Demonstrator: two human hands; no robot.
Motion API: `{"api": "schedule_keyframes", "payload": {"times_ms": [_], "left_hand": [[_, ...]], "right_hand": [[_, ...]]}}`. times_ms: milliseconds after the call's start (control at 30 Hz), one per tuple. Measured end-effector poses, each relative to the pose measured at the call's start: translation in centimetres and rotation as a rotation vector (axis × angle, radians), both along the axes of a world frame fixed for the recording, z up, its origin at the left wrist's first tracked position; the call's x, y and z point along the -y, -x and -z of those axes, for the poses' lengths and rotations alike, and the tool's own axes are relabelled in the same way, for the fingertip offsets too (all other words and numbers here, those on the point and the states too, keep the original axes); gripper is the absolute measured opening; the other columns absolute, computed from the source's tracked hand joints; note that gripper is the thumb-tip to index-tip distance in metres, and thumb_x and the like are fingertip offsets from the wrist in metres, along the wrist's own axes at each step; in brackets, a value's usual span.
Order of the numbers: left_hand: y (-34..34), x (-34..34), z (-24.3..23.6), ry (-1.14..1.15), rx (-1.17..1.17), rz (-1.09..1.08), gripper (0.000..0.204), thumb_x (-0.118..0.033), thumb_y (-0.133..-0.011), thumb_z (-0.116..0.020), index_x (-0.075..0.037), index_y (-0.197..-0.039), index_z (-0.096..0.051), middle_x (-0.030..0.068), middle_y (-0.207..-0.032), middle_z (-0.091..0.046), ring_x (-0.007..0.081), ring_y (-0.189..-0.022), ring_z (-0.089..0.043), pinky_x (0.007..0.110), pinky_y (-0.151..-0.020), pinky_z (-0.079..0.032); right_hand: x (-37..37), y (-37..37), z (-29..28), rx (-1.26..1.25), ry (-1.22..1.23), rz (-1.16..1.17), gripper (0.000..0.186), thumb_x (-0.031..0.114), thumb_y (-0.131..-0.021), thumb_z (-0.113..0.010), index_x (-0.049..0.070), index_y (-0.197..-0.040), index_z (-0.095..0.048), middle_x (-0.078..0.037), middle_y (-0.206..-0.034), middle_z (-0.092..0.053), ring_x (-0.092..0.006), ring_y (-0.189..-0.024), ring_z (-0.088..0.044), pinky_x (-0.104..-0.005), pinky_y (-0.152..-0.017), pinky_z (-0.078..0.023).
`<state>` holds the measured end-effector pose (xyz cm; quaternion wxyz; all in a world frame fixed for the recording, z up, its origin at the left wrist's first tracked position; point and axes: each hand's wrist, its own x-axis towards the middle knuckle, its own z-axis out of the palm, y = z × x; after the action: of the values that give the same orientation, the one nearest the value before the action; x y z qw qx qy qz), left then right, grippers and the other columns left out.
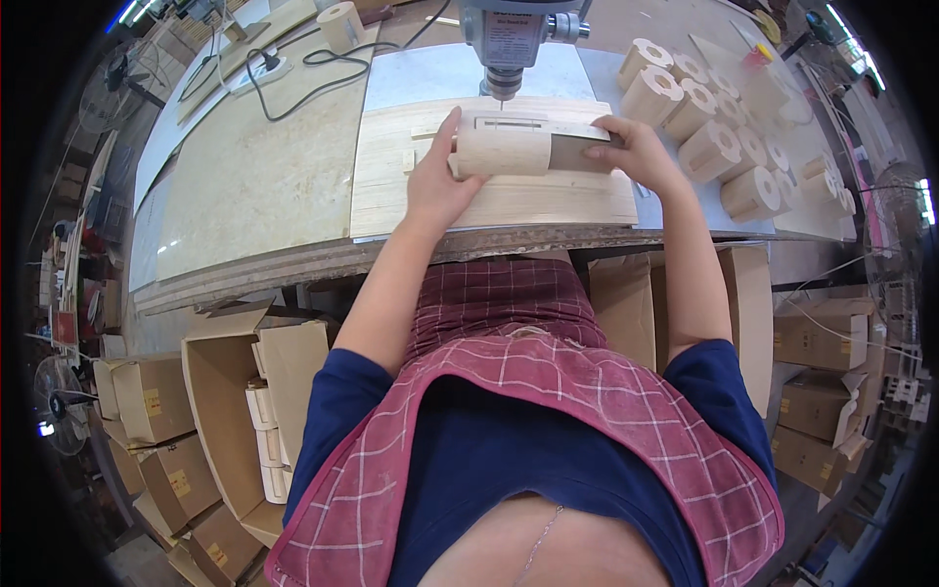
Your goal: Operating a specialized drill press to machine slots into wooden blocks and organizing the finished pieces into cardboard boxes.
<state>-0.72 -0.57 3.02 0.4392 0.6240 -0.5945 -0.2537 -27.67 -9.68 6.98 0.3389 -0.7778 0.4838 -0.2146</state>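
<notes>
My left hand (436,188) is closed round the left end of a pale wooden cylinder (504,153), thumb along its near side. The cylinder lies sideways, with a narrow slot on its upper face. From its right end sticks a dark grey-brown rod-like piece (579,153); I cannot tell how far it reaches inside. My right hand (641,158) grips that piece at the right, fingers on top and thumb in front. Just beyond the slot, the thin bit of a bench drill (504,83) points down. Underneath lies a pale wooden board (548,203).
Several hollow wooden cylinders (709,147) stand and lie at the right of the table. At the left are a black cable (323,86), a white power strip (262,73) and one wooden cylinder (340,27). Cardboard boxes (220,391) sit below the table edge.
</notes>
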Motion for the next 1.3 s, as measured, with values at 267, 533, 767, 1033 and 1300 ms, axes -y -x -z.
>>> {"api": "schedule_keyframes", "payload": {"times_ms": [267, 533, 767, 1033, 1300], "left_hand": [[-7.5, -6.0, -2.1, 0.068, -0.583, 0.100, 0.079, 0.008, -0.070, -0.067, -0.008, -0.140, -0.034, 0.0046, -0.098, -0.063, 0.0022, -0.062, -0.051, 0.016, -0.051, -0.040], [-15.8, -13.1, -2.9, 0.008, -1.073, -0.248, 0.037, -0.011, -0.080, -0.063, -0.005, -0.116, -0.056, -0.0020, -0.070, -0.058, 0.0020, -0.044, -0.035, 0.017, -0.038, -0.027], [-19.0, -20.8, 1.0, 0.063, -1.628, -0.252, 0.016, -0.022, -0.085, -0.051, -0.009, -0.077, -0.055, -0.0057, -0.054, -0.044, 0.0034, -0.039, -0.031, 0.017, -0.036, -0.028], [-24.9, -32.3, 2.3, 0.231, -1.227, -0.960, 0.014, -0.019, -0.079, -0.063, -0.008, -0.081, -0.055, -0.0051, -0.057, -0.044, 0.0021, -0.038, -0.030, 0.015, -0.034, -0.027], [-32.5, -38.2, 9.0, 0.028, -0.949, -1.389, 0.017, -0.015, -0.079, -0.064, -0.009, -0.090, -0.053, -0.0009, -0.064, -0.043, 0.0073, -0.047, -0.038, 0.023, -0.039, -0.037]], "right_hand": [[-1.8, 0.2, -0.8, 0.082, -0.046, -0.117, 0.035, 0.016, -0.073, -0.074, -0.001, -0.101, -0.062, -0.007, -0.087, -0.063, -0.0120, -0.081, -0.056, -0.0282, -0.074, -0.046], [-0.9, 2.8, 0.5, 0.036, 0.030, -0.057, 0.029, 0.004, -0.075, -0.068, 0.000, -0.102, -0.059, -0.003, -0.091, -0.061, -0.0120, -0.085, -0.054, -0.0266, -0.079, -0.044], [-0.8, 3.4, 2.9, 0.040, 0.068, -0.025, 0.034, 0.005, -0.080, -0.065, 0.000, -0.113, -0.056, -0.007, -0.104, -0.059, -0.0153, -0.099, -0.053, -0.0276, -0.088, -0.041], [-0.6, 4.4, 4.2, 0.213, 0.153, -0.031, 0.038, 0.003, -0.085, -0.062, 0.000, -0.121, -0.050, -0.008, -0.115, -0.054, -0.0163, -0.104, -0.051, -0.0276, -0.091, -0.040], [-1.1, 4.5, 3.9, 0.125, 0.106, 0.058, 0.038, 0.006, -0.086, -0.063, -0.001, -0.121, -0.050, -0.007, -0.111, -0.055, -0.0145, -0.100, -0.052, -0.0265, -0.088, -0.042]]}}
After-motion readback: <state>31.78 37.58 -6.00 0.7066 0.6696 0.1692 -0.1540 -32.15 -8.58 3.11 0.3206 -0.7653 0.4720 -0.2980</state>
